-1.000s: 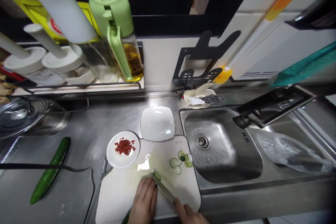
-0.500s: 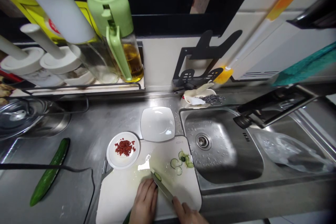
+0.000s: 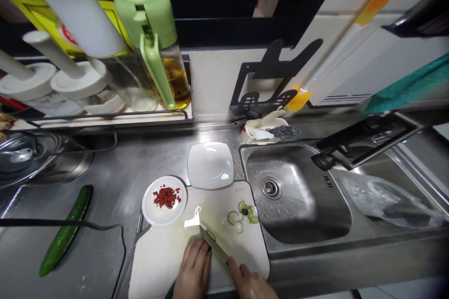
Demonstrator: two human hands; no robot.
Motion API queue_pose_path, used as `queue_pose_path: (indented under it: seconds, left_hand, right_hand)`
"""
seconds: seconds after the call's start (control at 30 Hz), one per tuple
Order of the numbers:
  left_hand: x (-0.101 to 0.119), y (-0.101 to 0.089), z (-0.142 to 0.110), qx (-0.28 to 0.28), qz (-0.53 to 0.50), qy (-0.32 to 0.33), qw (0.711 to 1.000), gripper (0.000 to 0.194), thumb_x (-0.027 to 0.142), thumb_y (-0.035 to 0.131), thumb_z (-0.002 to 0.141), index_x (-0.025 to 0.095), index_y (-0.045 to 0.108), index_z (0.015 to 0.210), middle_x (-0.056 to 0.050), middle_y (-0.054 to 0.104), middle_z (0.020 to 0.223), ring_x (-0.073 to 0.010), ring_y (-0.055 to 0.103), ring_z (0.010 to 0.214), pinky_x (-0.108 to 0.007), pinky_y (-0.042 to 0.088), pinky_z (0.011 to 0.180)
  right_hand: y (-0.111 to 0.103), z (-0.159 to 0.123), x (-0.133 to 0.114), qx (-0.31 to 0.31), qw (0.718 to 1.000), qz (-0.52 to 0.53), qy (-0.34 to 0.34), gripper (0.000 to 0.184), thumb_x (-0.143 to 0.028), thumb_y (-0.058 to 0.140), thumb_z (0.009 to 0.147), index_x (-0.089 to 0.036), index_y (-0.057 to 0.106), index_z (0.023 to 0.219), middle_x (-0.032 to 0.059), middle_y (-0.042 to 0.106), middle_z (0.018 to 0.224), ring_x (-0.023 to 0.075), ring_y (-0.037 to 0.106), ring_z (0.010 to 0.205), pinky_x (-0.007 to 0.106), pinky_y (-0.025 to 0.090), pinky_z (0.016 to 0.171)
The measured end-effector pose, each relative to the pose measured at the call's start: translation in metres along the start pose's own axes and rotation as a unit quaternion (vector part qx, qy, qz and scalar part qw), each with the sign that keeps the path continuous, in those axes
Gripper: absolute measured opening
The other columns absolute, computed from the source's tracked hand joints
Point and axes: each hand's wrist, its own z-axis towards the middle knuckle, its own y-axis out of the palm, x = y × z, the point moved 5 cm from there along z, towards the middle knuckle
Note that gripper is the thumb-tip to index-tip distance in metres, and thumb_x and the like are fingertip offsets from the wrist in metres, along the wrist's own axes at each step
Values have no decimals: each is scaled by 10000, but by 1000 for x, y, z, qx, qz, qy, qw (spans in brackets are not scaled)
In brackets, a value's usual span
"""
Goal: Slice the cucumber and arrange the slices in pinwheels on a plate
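On the white cutting board (image 3: 154, 257) my left hand (image 3: 192, 268) is closed over a cucumber (image 3: 170, 291); most of it is hidden, with one green end showing beside the wrist. My right hand (image 3: 250, 285) grips a knife (image 3: 218, 249) by its handle. The blade lies slanted right by my left fingertips, its tip pointing up and left. A cut cucumber slice (image 3: 210, 235) rests against the blade's far side. Thin slices and peel-like scraps (image 3: 245, 212) lie at the board's right side.
A small plate of red dried berries (image 3: 166, 197) overlaps the board's upper left. Behind is a white square plate (image 3: 210, 166). Another cucumber (image 3: 66, 233) lies left, under a dark strap (image 3: 87, 224). The sink (image 3: 298, 196) adjoins on the right. An oil bottle (image 3: 154, 42) stands on the shelf.
My right hand and the knife have shifted slightly up and left, the tip reaching a little further past the slice. My left hand stays almost where it was.
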Motion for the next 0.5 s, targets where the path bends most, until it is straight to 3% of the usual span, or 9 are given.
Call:
queue_pose_path:
  seconds: [0.13, 0.5]
  left_hand:
    - [-1, 0, 0, 8, 5, -17, 1000, 280, 176, 418, 892, 173, 591, 1112, -80, 671, 1052, -178, 603, 1039, -340, 523, 915]
    - [1, -3, 5, 0, -9, -8, 1000, 303, 175, 411, 896, 177, 576, 1149, -77, 669, 1071, -174, 610, 1025, -339, 526, 908]
  right_hand:
    - [-2, 3, 1, 9, 999, 34, -28, 621, 29, 419, 662, -225, 471, 1226, 12, 675, 777, 142, 633, 551, 207, 322, 426]
    - [2, 17, -6, 49, 998, 35, -16, 567, 33, 378, 684, -179, 489, 1199, 25, 654, 739, 138, 608, 548, 209, 324, 448]
